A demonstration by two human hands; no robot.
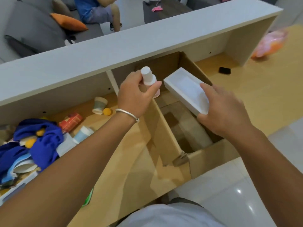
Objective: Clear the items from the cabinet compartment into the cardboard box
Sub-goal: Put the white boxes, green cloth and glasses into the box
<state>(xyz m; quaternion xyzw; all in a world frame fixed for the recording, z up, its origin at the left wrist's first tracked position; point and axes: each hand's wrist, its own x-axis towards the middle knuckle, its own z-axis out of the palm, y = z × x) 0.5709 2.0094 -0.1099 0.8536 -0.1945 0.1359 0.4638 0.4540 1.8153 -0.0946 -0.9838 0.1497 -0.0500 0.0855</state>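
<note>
Cardboard box [205, 154] looks empty as left hand [136, 97] grips a white bottle [148, 77], right hand [224, 112] clasps a white carton [185, 89] above it, cups [99, 104], cloth [42, 138] remaining.

A grey sofa [32, 28] with an orange cushion [68, 22] stands behind; glossy white floor tiles [229, 185] reflect light

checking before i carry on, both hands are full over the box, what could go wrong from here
1. The right hand grips the white rectangular box only at its near end, tilted over the cardboard box; it may slip and drop hard.
2. The left hand holds the white-capped bottle above the box's left wall; released there, it could fall outside.
3. The paper cups, orange balls and blue cloth lie loose; the balls could roll off.
</note>
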